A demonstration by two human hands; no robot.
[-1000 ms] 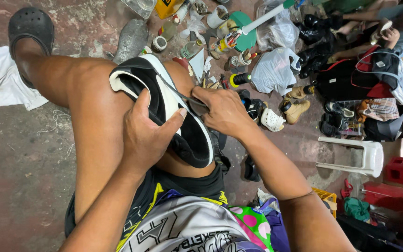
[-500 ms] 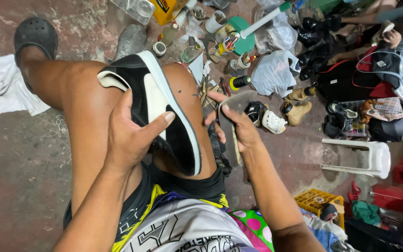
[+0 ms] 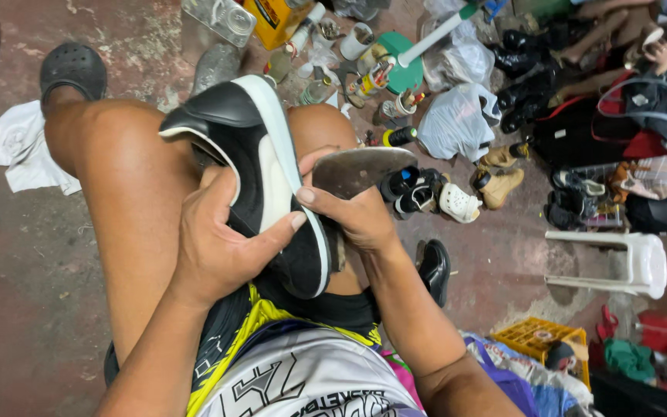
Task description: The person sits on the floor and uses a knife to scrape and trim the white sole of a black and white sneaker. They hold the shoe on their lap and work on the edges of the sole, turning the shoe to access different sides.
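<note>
A black and white sneaker (image 3: pixel 260 166) rests on its side across my bare thighs, its white sole edge facing right. My left hand (image 3: pixel 221 243) clasps the shoe's upper from the near side, fingers spread over the black part. My right hand (image 3: pixel 353 212) presses against the sole edge and grips a flat, broad metal blade (image 3: pixel 364 168) whose tip points right, away from the shoe.
On the stained concrete floor lie bottles and tins (image 3: pixel 364 69), a white plastic bag (image 3: pixel 457 120), several pairs of shoes (image 3: pixel 457 197), a black shoe (image 3: pixel 434 266), a white stool on its side (image 3: pixel 619 259), a yellow crate (image 3: pixel 538 340) and a white rag (image 3: pixel 21 147).
The shoe has been turned and shifted so its sole edge faces my right hand. My right hand has lifted the blade from beside my knee up against the sole.
</note>
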